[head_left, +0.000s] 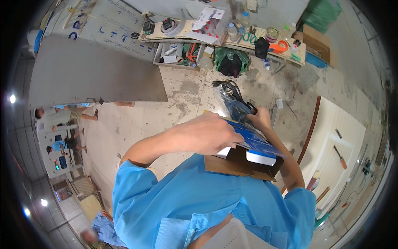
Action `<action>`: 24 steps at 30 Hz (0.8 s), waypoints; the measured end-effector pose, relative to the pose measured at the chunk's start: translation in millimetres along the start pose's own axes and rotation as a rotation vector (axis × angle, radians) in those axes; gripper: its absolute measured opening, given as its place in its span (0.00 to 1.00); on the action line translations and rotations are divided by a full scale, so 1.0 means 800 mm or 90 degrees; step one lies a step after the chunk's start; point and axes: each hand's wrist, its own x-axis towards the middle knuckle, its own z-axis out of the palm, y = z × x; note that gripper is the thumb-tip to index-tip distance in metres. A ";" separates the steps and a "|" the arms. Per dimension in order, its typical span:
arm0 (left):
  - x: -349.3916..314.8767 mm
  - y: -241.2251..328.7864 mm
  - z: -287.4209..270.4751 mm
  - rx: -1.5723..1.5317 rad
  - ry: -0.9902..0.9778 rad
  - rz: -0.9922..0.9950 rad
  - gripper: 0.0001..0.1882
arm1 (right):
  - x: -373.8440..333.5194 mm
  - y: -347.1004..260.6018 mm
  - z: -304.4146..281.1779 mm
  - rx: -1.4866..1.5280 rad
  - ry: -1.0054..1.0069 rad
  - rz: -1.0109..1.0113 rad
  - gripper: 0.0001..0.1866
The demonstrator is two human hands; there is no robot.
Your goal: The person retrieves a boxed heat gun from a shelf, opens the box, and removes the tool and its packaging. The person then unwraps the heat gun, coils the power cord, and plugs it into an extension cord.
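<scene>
A blue cardboard box point(253, 139) with a brown inside and white end flaps is in front of my chest, its open end towards me. My left hand point(213, 132) is closed on the box's left upper edge, fingers bent over the rim. At the far right end of the box, my right hand point(260, 119) is closed on a clear plastic bag point(234, 103) that holds a dark thing. A looped black power cord point(227, 86) shows at the bag's far end. What is inside the bag cannot be made out further, and the right fingertips are partly hidden.
A cluttered bench point(182, 33) with bottles, scissors and orange tape stands ahead, an open drawer point(176, 58) of tools below it. A large grey panel point(95, 72) juts in from the left. A pale board point(331, 141) with tools lies right. Other people are at far left.
</scene>
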 end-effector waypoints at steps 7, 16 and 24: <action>-0.132 -0.133 0.015 -0.317 0.320 -0.231 0.12 | 0.055 0.063 0.018 0.013 0.116 0.060 0.14; -0.246 -0.428 0.015 -0.554 0.822 -0.403 0.15 | 0.092 0.074 0.036 -0.044 0.199 0.271 0.14; -0.089 -0.755 -0.068 -0.794 1.018 -0.250 0.17 | 0.103 -0.018 0.115 0.087 0.344 0.374 0.14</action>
